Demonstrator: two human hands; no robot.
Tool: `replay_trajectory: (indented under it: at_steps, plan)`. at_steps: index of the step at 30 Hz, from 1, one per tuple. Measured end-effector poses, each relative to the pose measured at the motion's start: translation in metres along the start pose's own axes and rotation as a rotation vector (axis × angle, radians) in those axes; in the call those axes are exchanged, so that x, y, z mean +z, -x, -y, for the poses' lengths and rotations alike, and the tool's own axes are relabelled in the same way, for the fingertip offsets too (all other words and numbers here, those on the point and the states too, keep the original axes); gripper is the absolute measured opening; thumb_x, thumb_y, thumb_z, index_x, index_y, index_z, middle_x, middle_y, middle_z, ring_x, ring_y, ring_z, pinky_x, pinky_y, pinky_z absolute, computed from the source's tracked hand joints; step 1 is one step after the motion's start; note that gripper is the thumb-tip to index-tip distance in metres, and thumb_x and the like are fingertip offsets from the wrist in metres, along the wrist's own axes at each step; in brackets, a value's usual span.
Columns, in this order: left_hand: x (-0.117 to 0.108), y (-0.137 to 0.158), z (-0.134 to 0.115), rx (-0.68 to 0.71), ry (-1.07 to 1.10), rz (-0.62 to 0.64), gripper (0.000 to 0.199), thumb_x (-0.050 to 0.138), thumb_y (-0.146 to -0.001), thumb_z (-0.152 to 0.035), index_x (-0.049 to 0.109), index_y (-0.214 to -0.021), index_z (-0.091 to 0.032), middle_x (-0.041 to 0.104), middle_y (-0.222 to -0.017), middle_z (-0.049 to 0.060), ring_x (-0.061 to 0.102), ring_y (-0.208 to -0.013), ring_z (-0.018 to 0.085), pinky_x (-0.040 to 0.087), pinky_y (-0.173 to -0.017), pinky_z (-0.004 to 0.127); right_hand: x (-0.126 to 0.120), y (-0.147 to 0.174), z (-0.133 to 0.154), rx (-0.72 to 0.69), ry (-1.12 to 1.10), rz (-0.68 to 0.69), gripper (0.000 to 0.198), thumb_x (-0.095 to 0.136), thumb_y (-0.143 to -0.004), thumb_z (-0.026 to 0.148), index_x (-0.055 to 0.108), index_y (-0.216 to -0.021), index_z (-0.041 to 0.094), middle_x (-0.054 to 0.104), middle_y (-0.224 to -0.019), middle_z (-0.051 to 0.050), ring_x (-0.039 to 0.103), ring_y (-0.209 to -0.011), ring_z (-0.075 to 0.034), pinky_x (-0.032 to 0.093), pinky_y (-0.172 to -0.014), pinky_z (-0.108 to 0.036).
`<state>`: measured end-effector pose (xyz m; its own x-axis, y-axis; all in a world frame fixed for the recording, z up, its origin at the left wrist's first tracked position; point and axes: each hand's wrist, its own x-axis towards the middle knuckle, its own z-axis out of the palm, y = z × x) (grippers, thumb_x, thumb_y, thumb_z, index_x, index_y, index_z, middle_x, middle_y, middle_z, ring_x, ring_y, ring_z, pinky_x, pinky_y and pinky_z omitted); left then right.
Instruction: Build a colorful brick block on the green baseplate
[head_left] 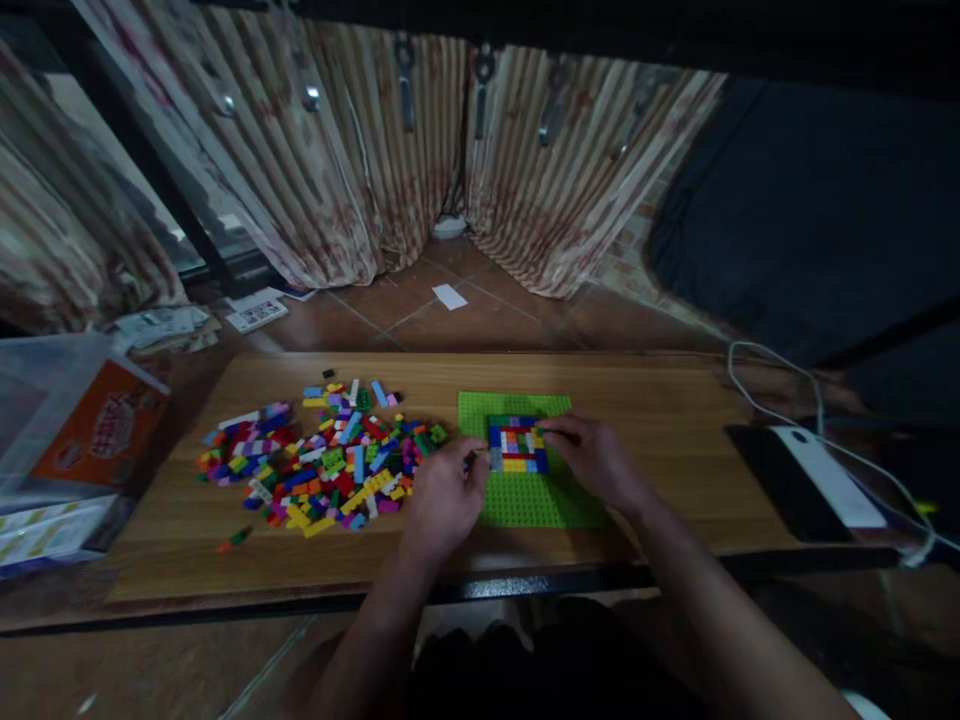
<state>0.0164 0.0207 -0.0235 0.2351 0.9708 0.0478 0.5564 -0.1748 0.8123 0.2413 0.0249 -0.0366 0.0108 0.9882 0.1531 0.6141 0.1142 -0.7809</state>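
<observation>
A green baseplate (pixel 547 503) lies on the wooden table, carrying a low, multicoloured brick structure (pixel 519 446) with blue, red, yellow and white bricks. My left hand (pixel 448 490) is at the structure's left side, over the plate's left edge. Its thumb and fingers are pinched together, and whatever they hold is too small to name. From the right, my right hand (pixel 598 458) reaches to the structure's upper right corner. Its fingers are closed near the outer bricks, their tips dark and blurred. To the left of my left hand spreads a pile of loose toy bricks (pixel 352 460) in many colours.
The wooden table (pixel 675 440) has a dark front edge. At its right end lie a black and white flat item (pixel 825 480) and a white cable (pixel 772 408). A clear plastic container (pixel 60 360) with an orange label stands left. Curtains (pixel 405 160) hang behind.
</observation>
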Motion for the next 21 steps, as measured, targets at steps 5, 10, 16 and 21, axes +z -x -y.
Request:
replay_trajectory:
  at_steps: [5,10,16,21]
  plan:
    - [0.013,-0.010,-0.003,-0.014,-0.058,0.039,0.024,0.050,-0.090,-0.028,0.070,-0.098,-0.018,0.074,-0.092,0.006,0.068,-0.081,0.019,0.049,-0.074,0.028,0.011,-0.004,0.003,-0.043,0.125,0.104,0.015,0.060,-0.085,0.018,0.073,-0.090,0.021,0.070,-0.090,-0.004,0.064,-0.083,-0.017,0.048,-0.080,-0.033]
    - [0.019,-0.016,0.000,-0.020,-0.120,0.047,0.023,0.051,-0.089,-0.028,0.069,-0.099,-0.018,0.074,-0.091,0.006,0.068,-0.081,0.019,0.048,-0.074,0.028,0.014,-0.005,0.005,-0.056,0.155,0.138,0.013,0.062,-0.083,0.013,0.072,-0.088,0.019,0.068,-0.089,-0.004,0.062,-0.083,-0.017,0.047,-0.080,-0.033]
    - [0.023,-0.017,0.000,-0.013,-0.198,0.080,0.021,0.052,-0.089,-0.026,0.069,-0.098,-0.019,0.074,-0.090,0.005,0.067,-0.077,0.017,0.046,-0.069,0.027,0.014,-0.005,0.003,0.014,0.087,0.109,0.011,0.065,-0.081,0.014,0.073,-0.084,0.021,0.066,-0.086,-0.002,0.061,-0.078,-0.015,0.047,-0.076,-0.032]
    - [0.023,-0.015,0.000,-0.019,-0.215,0.084,0.021,0.052,-0.089,-0.028,0.069,-0.100,-0.020,0.074,-0.084,0.003,0.064,-0.067,0.015,0.042,-0.064,0.025,0.016,-0.006,0.004,0.080,0.030,0.085,0.010,0.067,-0.079,0.015,0.074,-0.081,0.022,0.067,-0.085,-0.001,0.062,-0.078,-0.014,0.047,-0.077,-0.032]
